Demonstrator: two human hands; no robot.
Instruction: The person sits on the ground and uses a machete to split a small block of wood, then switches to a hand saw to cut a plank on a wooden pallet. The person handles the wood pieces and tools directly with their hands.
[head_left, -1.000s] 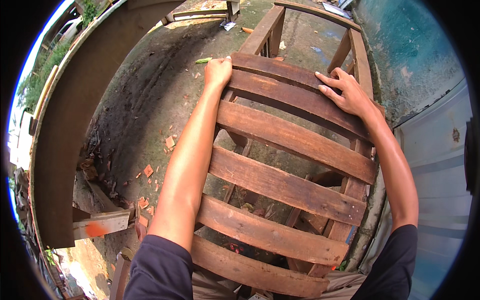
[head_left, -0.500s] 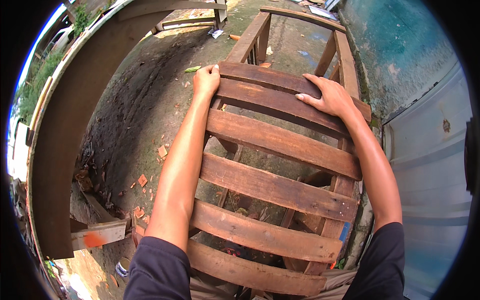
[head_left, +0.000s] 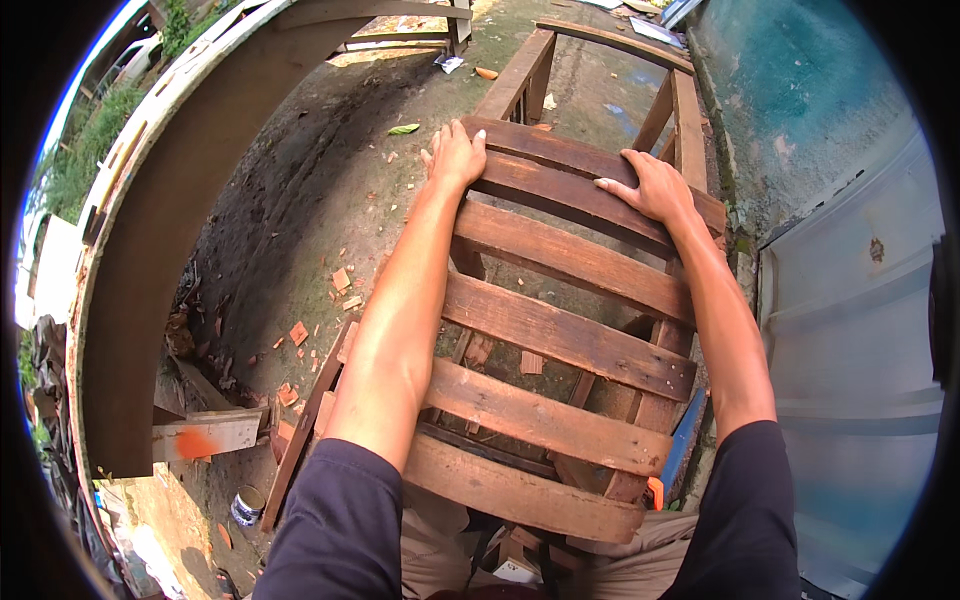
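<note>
A brown wooden slatted panel [head_left: 570, 325] lies in front of me, its several worn slats running across with gaps between them. My left hand [head_left: 455, 155] grips the left end of the farthest slat, its fingers curled over the edge. My right hand [head_left: 655, 188] holds the far right part, with its fingers over the far slat and the thumb stretched along the wood. Beyond the panel stands a wooden frame [head_left: 690, 125] of rails and posts; how the two join is hidden. Below the near slats, my trousered legs [head_left: 640, 550] show in part.
Beside the panel's right edge is a blue strip [head_left: 685, 435] near an orange piece [head_left: 655, 492]. A dark plank [head_left: 308, 430] leans at left, close to a tin can [head_left: 247, 505]. Brick pieces [head_left: 299, 333] litter the ground. At right are a teal wall [head_left: 800, 120] and metal sheet [head_left: 850, 330].
The panel's near end has shifted left and away relative to my arms, exposing more of the blue strip and the dark plank. Both hands still grip the far end; the view has also shifted.
</note>
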